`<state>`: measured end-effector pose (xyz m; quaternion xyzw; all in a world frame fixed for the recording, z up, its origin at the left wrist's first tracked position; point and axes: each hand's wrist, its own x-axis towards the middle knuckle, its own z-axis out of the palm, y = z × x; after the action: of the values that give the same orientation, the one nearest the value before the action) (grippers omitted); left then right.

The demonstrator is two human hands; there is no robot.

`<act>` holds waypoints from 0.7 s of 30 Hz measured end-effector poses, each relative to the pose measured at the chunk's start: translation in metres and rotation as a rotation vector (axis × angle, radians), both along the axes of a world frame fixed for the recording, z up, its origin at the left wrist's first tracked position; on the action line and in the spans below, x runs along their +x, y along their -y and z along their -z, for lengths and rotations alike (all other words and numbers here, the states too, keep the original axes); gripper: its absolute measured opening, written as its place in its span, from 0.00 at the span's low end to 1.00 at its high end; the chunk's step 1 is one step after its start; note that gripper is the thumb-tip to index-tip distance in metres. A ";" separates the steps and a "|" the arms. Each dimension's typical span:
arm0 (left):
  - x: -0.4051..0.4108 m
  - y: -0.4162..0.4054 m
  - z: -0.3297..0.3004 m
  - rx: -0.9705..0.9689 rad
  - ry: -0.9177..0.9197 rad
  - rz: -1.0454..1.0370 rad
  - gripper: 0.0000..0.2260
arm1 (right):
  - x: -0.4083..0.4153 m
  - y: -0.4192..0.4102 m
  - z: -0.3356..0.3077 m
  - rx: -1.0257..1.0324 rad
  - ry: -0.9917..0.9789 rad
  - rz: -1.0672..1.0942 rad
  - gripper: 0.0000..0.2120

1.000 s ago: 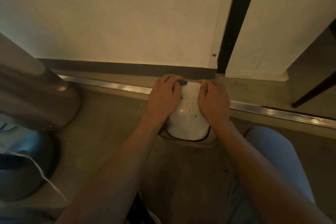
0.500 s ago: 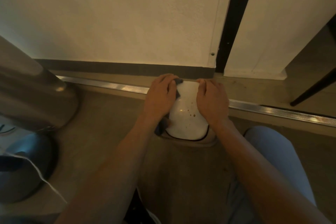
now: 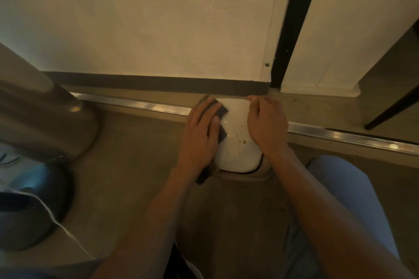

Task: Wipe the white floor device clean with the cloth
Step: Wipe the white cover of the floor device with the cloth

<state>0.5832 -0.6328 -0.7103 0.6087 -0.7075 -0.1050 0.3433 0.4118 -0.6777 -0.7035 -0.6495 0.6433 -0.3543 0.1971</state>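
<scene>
The white floor device point(image 3: 235, 142) sits on the floor point(image 3: 136, 165) close to the base of the wall point(image 3: 158, 18), lying across the ribbed metal threshold strip point(image 3: 136, 104) that runs along the floor's far edge. Its glossy top carries a scatter of small brown spots near the middle. The left hand point(image 3: 199, 133) lies flat over the device's left side, fingers fairly straight and pressing a dark cloth point(image 3: 219, 112) against the shell; the cloth shows beyond the fingertips at the far left corner of the device and again below the wrist. The right hand point(image 3: 267, 124) covers the right side, fingers curled over the far edge so that it grips the shell. A light blue trouser leg point(image 3: 347, 192) shows at the right, and a rounded metal bin point(image 3: 38, 120) stands at the left.
</scene>
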 end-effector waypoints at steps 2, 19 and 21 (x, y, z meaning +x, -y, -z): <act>-0.001 0.027 -0.009 0.122 -0.084 -0.051 0.16 | 0.000 0.001 0.001 0.003 -0.005 -0.001 0.16; -0.010 -0.025 0.005 0.205 -0.384 -0.164 0.18 | -0.001 0.003 0.002 -0.019 0.025 0.019 0.15; -0.003 -0.003 -0.004 0.324 -0.493 -0.180 0.16 | 0.000 0.002 0.003 -0.004 0.019 0.016 0.15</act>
<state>0.5807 -0.6302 -0.7063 0.6719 -0.5201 -0.3301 0.4113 0.4119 -0.6797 -0.7062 -0.6414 0.6458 -0.3633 0.1991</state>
